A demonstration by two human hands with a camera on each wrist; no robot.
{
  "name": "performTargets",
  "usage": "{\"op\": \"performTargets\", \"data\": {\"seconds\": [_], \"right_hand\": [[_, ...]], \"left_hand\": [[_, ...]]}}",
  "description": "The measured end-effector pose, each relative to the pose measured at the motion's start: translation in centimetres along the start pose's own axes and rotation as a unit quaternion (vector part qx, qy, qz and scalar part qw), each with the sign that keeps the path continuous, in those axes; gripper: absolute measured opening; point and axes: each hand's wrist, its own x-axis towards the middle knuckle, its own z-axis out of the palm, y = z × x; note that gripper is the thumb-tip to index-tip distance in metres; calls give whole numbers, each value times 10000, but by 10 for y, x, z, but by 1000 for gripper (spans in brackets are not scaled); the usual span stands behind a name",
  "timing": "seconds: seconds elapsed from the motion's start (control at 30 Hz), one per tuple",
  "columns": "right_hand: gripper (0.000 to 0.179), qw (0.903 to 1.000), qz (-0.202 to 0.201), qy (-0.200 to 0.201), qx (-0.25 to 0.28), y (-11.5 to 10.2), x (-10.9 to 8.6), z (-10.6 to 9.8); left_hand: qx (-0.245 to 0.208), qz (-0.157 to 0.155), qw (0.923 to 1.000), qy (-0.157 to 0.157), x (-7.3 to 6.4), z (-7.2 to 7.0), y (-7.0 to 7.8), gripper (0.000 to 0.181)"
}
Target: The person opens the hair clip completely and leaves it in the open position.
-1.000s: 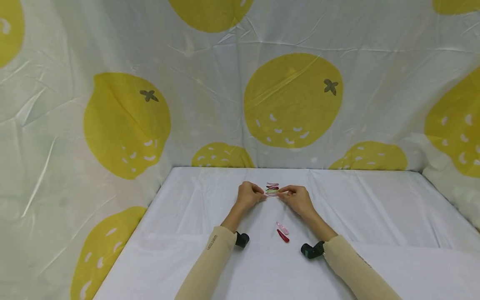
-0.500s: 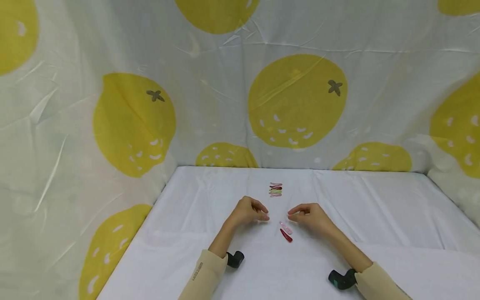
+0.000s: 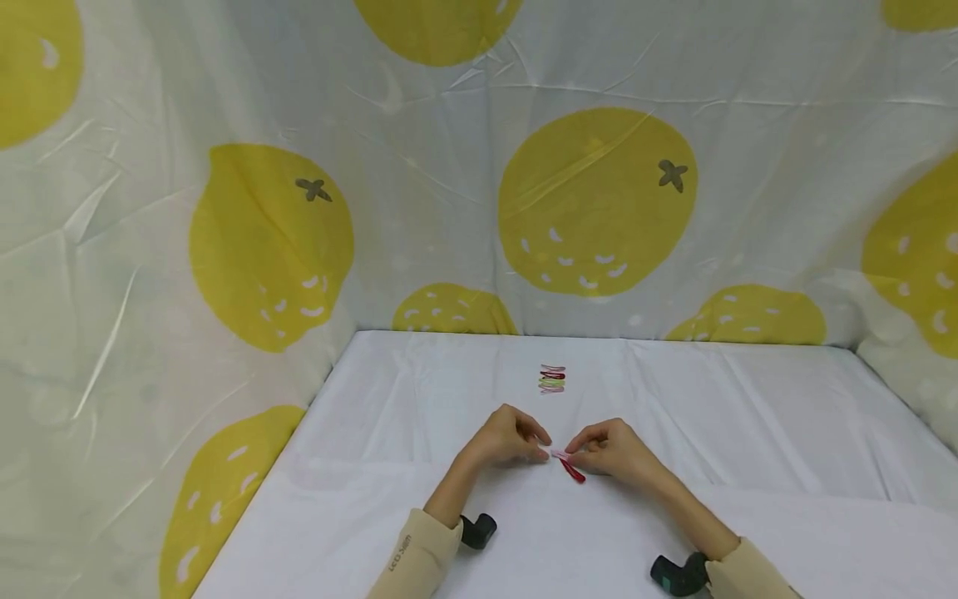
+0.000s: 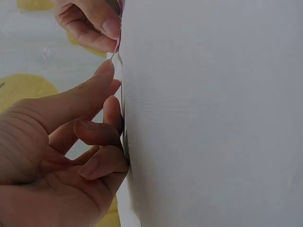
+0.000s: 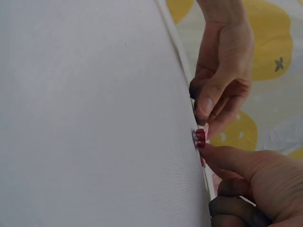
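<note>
HAIR CLIPS: PINK CLIP PINCHED IN RIGHT HAND, LEFT HAND AT ITS OTHER END

The slim pink snap hair clip point(image 3: 559, 454) is between the two hands, just above or on the white cloth-covered table point(image 3: 748, 433). It is well apart from the table's far edge. The right hand point(image 3: 609, 449) pinches its right end between thumb and fingertips, with the other fingers bent beneath. The left hand point(image 3: 512, 434) has its fingertips just beside the clip's left end, thumb and forefinger a little apart and the remaining fingers loosely curled; whether it touches the clip cannot be told.

A glossy deep-red teardrop-shaped snap hair clip point(image 3: 573, 472) lies just beside the pink one, on the side away from the far edge, slanting close to the right thumb.

Nearer the far edge, a neat column of narrow clips point(image 3: 552, 381) lies parallel to that edge: pink, dark red, yellow-green and pale pink, in order from the far edge. Their finish is too small to judge.

The table's cloth is smooth and matt, with shallow folds. Behind the far edge hangs a creased, slightly shiny white sheet printed with large yellow lemons point(image 3: 419, 208). Both forearms wear beige sleeves point(image 3: 414, 549), each with a black wrist-worn device point(image 3: 479, 531) at the cuff
</note>
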Motion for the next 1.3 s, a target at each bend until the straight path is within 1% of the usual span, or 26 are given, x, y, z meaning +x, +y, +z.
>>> {"op": "performTargets", "data": {"seconds": [0.1,0.27,0.43,0.7,0.83,0.93,1.03,1.1,1.23,1.3], "right_hand": [[7,10000,-10,37,34,-1,2,2],[9,9999,-71,98,0,-1,5,8],[8,9998,68,174,-8,1,7,10],[11,9988,296,375,-54,-1,8,11],[11,9986,293,426,-73,-2,8,11],[11,9984,327,470,3,-5,7,11],[10,9969,441,642,82,-6,8,11],[8,9951,492,853,96,-7,8,10],[5,9907,341,1318,-5,-7,11,10],[5,9888,250,1475,6,-8,12,9]], "left_hand": [[42,35,10000,-32,0,2,0,13],[141,179,9997,-84,1,4,0,7],[213,241,9994,-86,1,4,-1,5],[76,207,9997,68,1,-1,-1,5],[41,243,9996,106,1,-1,0,6],[73,222,9993,275,0,-1,0,6],[72,146,9986,503,1,-4,-1,7],[26,97,9980,621,0,-5,-1,7],[-28,127,9975,691,0,-8,0,7],[-38,152,9974,705,0,-8,0,8]]}}
